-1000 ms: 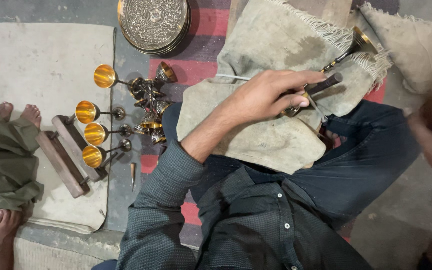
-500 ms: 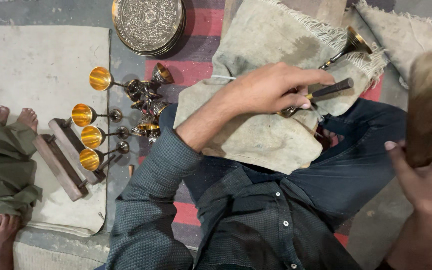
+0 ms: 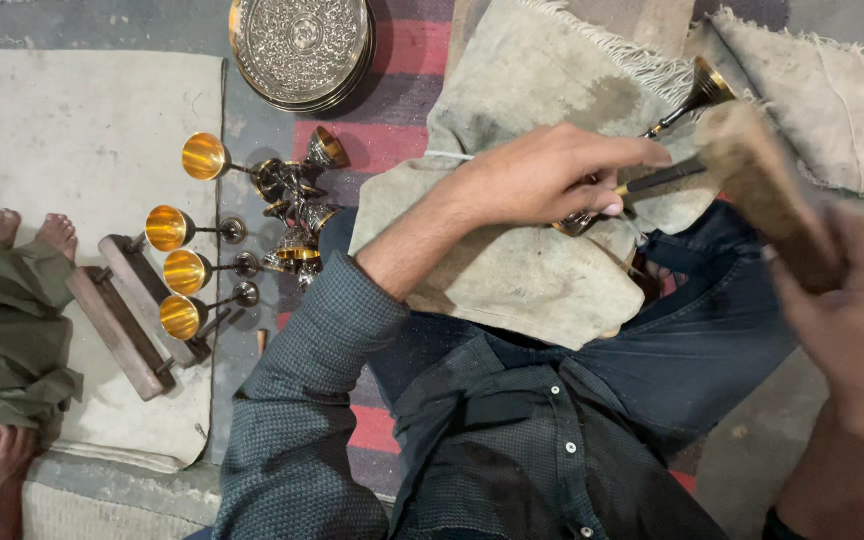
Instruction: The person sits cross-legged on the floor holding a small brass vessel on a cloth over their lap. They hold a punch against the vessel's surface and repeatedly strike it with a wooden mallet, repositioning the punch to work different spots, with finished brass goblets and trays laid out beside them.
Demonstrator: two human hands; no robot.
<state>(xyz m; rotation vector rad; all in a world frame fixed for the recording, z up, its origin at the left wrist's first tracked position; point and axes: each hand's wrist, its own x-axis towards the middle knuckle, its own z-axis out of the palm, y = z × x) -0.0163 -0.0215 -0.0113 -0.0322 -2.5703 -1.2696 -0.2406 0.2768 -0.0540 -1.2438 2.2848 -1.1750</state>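
My left hand (image 3: 552,175) rests on a grey cloth (image 3: 512,280) spread over my lap. It pins a brass goblet (image 3: 707,82) that lies on its side and grips a thin dark-handled tool (image 3: 664,177) against the stem. At the right, blurred, my right hand (image 3: 852,340) grips a wooden mallet (image 3: 757,185). The mallet's head is tilted toward the end of the tool and the goblet's cup.
Several brass goblets (image 3: 180,230) lie in a row on the floor at left, beside a heap of brass pieces (image 3: 292,215). Engraved round trays (image 3: 302,45) are stacked at the top. Wooden blocks (image 3: 122,315) and another person's bare feet (image 3: 22,230) are at far left.
My right hand has come in from the right edge with the mallet, raised it upright, then swung it down toward the tool. My left hand has kept its hold on the goblet.
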